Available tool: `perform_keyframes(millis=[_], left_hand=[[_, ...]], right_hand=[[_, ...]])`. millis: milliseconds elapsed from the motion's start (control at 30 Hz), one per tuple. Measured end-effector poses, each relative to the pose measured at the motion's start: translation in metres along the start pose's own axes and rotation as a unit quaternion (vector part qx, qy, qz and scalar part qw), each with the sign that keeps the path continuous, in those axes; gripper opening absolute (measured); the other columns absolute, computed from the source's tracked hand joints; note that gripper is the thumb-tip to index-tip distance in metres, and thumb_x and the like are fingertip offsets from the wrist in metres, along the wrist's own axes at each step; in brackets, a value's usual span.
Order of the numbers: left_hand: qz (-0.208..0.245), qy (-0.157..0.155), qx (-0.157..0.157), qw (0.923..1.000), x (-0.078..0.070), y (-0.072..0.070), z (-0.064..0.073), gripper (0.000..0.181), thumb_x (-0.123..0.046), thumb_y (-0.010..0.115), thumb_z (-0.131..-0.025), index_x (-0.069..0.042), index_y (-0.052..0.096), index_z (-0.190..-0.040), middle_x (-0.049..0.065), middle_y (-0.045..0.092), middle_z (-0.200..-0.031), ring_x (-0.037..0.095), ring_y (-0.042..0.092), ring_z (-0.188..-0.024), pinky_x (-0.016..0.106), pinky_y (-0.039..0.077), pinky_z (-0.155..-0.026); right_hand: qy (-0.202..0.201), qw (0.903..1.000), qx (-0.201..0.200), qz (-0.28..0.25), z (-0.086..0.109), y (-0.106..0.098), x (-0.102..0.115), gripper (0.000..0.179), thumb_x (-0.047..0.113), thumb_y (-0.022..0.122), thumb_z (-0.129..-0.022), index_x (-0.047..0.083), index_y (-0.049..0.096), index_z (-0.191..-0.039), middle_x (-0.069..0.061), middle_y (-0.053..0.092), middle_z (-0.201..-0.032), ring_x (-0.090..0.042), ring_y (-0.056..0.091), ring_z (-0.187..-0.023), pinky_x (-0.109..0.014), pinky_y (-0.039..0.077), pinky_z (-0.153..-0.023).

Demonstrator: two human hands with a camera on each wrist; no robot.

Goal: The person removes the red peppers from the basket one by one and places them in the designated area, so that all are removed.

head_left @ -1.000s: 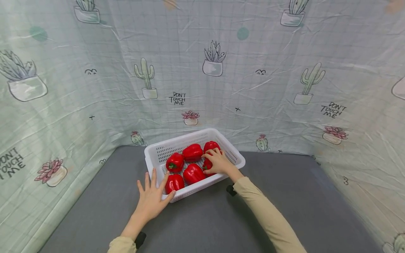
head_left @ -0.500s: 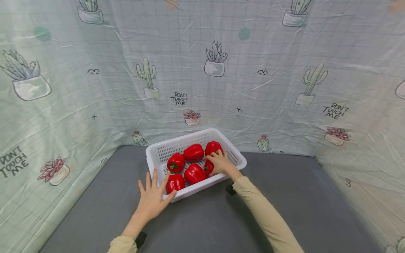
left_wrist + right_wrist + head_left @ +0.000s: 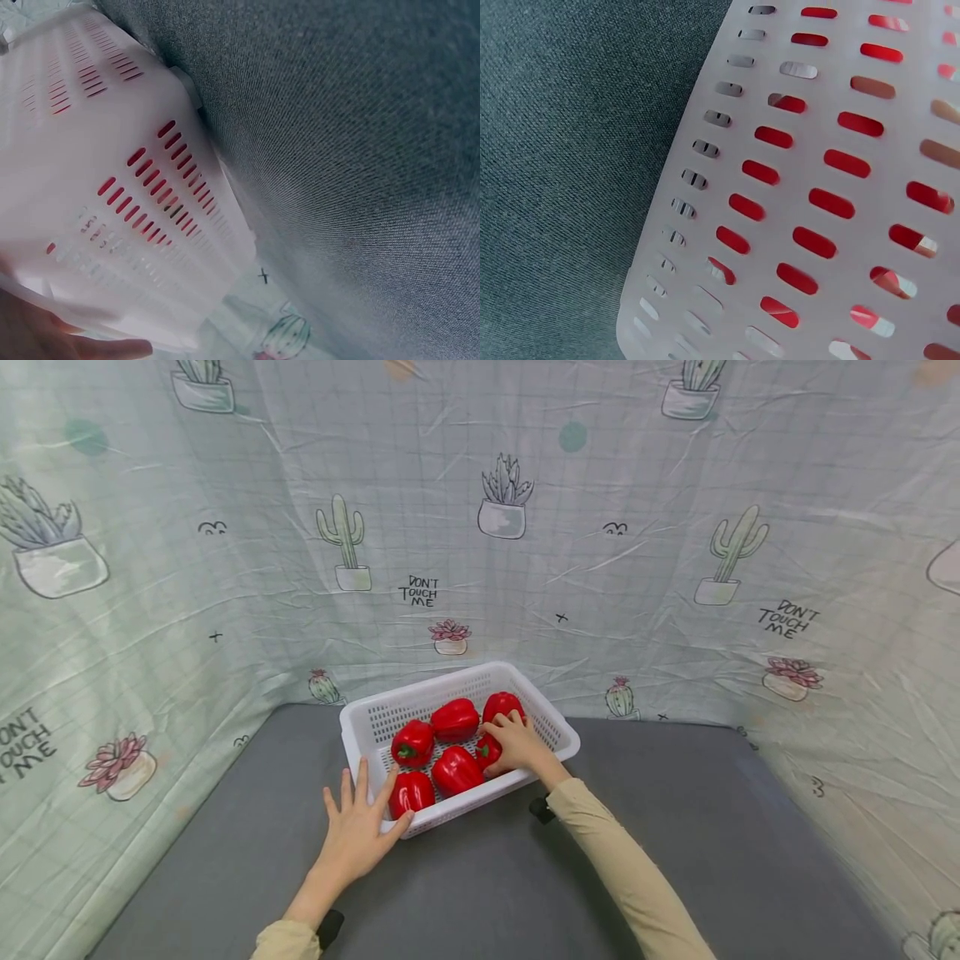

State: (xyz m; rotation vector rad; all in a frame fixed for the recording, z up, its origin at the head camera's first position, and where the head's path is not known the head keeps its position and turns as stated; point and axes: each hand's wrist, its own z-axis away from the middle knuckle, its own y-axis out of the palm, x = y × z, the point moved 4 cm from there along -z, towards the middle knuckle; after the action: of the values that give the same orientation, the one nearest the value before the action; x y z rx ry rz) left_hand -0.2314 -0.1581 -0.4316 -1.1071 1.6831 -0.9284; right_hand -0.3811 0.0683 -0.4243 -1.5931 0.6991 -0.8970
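In the head view, a white perforated plastic basket (image 3: 450, 814) stands at an angle on a grey surface with several red bell peppers inside. My right hand (image 3: 519, 745) reaches over the near side and grips a bell pepper (image 3: 489, 750), mostly covered by the palm. Just behind its fingers lies another bell pepper (image 3: 502, 703); a third bell pepper (image 3: 457, 771) is left of the thumb. My left hand (image 3: 357, 833) rests at the basket's near left corner, fingers spread and straight, beside the front left bell pepper (image 3: 412, 793). The right wrist view shows only the slotted basket wall (image 3: 780, 217) and peppers through it.
Grey cloth (image 3: 675, 827) covers the table on both sides of the basket. A cactus-print curtain (image 3: 570, 560) encloses the back and sides, close behind the basket's far rim. Two more bell peppers, a stem-forward pepper (image 3: 412, 744) and a lying pepper (image 3: 455, 720), sit toward the back left.
The right hand's fingers shift slightly over the gripped bell pepper, whose stem end now shows more between thumb and fingers. The left hand and the basket stay in place; the view drifts slightly.
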Motion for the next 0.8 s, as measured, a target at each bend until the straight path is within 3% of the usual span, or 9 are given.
perform_keyframes(millis=[267,433,567,800], left_hand=[[-0.006,0.004,-0.006,1.0000,0.001,-0.001,0.001,0.073,-0.050,0.057,-0.079,-0.017,0.034,-0.139,0.027,0.017,-0.145,0.054,0.017,-0.127,0.074,0.009,-0.094],[-0.007,0.006,-0.011,0.9999,0.000,-0.002,-0.001,0.071,-0.049,0.058,-0.079,-0.017,0.036,-0.138,0.028,0.019,-0.144,0.054,0.018,-0.126,0.074,0.009,-0.094],[-0.014,0.000,-0.002,0.9999,0.001,-0.002,-0.003,0.073,-0.050,0.057,-0.078,-0.014,0.037,-0.138,0.030,0.019,-0.144,0.054,0.017,-0.128,0.074,0.008,-0.095],[-0.029,-0.008,0.006,0.9995,0.002,-0.002,-0.004,0.078,-0.053,0.056,-0.078,-0.009,0.034,-0.139,0.031,0.017,-0.144,0.055,0.015,-0.129,0.073,0.006,-0.096]], right_hand=[[-0.001,0.9995,-0.030,0.005,-0.001,-0.003,0.002,0.068,0.043,0.078,-0.061,0.019,0.054,-0.119,-0.007,0.050,-0.114,-0.024,0.038,-0.109,-0.051,0.035,-0.090],[0.006,0.9975,-0.070,0.008,0.000,-0.007,0.002,0.069,0.047,0.078,-0.060,0.017,0.055,-0.117,-0.007,0.048,-0.114,-0.025,0.042,-0.107,-0.048,0.042,-0.087],[0.011,0.9952,-0.098,-0.004,0.002,-0.010,0.002,0.070,0.050,0.078,-0.059,0.015,0.055,-0.115,-0.007,0.046,-0.112,-0.027,0.046,-0.103,-0.043,0.047,-0.081],[0.014,0.9923,-0.117,-0.036,0.006,-0.016,0.003,0.075,0.048,0.080,-0.057,0.010,0.054,-0.116,-0.008,0.044,-0.109,-0.024,0.044,-0.102,-0.037,0.049,-0.082]])
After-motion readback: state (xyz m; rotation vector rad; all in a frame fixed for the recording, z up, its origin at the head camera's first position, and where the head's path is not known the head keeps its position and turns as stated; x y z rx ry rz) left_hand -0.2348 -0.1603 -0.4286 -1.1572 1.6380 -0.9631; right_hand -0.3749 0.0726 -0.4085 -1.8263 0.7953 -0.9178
